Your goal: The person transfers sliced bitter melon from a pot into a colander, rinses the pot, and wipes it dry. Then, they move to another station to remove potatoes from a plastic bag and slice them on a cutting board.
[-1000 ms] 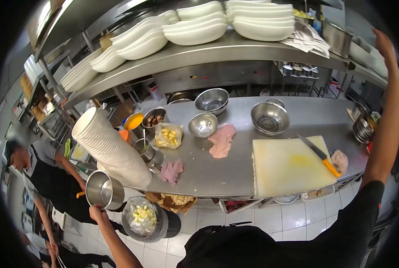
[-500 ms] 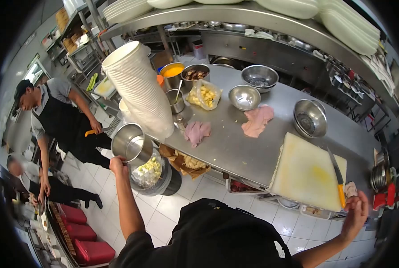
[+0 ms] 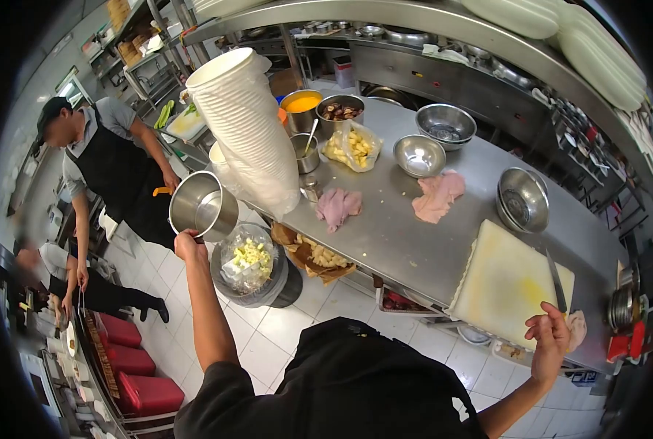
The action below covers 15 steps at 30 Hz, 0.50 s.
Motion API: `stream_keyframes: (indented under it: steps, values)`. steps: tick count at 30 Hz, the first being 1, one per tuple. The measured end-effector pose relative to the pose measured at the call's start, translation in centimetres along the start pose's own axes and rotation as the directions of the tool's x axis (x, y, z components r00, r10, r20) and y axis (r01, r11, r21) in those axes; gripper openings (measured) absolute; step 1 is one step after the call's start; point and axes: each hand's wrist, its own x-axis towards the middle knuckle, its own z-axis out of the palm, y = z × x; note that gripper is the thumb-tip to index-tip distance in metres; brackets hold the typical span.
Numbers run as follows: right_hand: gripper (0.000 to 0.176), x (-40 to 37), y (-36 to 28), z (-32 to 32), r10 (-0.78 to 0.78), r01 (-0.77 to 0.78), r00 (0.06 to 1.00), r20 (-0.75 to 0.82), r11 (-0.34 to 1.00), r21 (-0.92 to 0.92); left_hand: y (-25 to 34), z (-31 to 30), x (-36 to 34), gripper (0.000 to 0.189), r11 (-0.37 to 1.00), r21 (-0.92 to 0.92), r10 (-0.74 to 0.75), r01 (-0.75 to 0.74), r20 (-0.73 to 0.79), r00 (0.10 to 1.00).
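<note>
My left hand [image 3: 189, 246] grips the rim of a round steel pot [image 3: 224, 221], held tilted with its mouth toward me. It hangs beside the trash bin [image 3: 279, 289], whose clear liner holds pale yellow-green scraps [image 3: 252, 257]. My right hand [image 3: 549, 336] is raised with fingers apart and nothing in it, at the near right corner of the white cutting board [image 3: 502, 282]. A knife [image 3: 557, 282] lies on the board, its handle mostly hidden behind my fingers. A crumpled pale cloth [image 3: 576, 331] lies just right of that hand.
A tall wrapped stack of white containers [image 3: 242, 128] stands at the counter's left end. Two pieces of raw meat [image 3: 439, 196] [image 3: 338, 208], steel bowls [image 3: 420, 156] and a bag of yellow chunks [image 3: 353, 146] sit on the counter. A co-worker [image 3: 121, 161] stands left, with another person behind.
My left hand has moved the pot slightly left and up from over the bin. My right hand has shifted left, from beside the cloth to over the knife handle.
</note>
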Motion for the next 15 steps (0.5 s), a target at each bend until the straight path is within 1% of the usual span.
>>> stream_keyframes:
  steps: [3,4,6,7,13,15]
  values:
    - [0.031,-0.2,0.3,0.9,0.055,-0.055,0.998,0.012,0.998,-0.032,0.8,0.0,-0.4,0.011,0.999,0.041,0.002,-0.002,0.008,1.0]
    - [0.031,-0.2,0.5,1.1,0.078,-0.077,0.997,0.017,0.996,-0.044,0.5,0.0,-0.2,0.011,0.999,0.027,-0.018,0.018,0.015,1.0]
    - [0.03,-0.3,0.9,1.5,0.083,-0.082,0.996,0.035,0.996,-0.033,0.0,-0.6,0.2,0.011,0.998,0.015,-0.058,0.058,0.022,0.998]
    - [0.03,-0.3,1.0,1.6,0.085,-0.083,0.995,0.046,0.996,-0.027,-0.1,-0.5,-0.6,0.011,0.999,0.012,-0.047,0.046,0.025,0.999]
    - [0.03,-0.5,1.2,1.8,0.118,-0.116,0.993,0.021,0.991,-0.066,-0.9,-0.7,-1.4,0.011,0.995,0.023,-0.095,0.095,0.004,0.995]
    - [0.029,-0.5,1.5,1.9,0.119,-0.118,0.993,0.015,0.991,-0.054,-1.0,-0.7,-2.2,0.012,0.992,0.06,-0.105,0.107,-0.036,0.994]
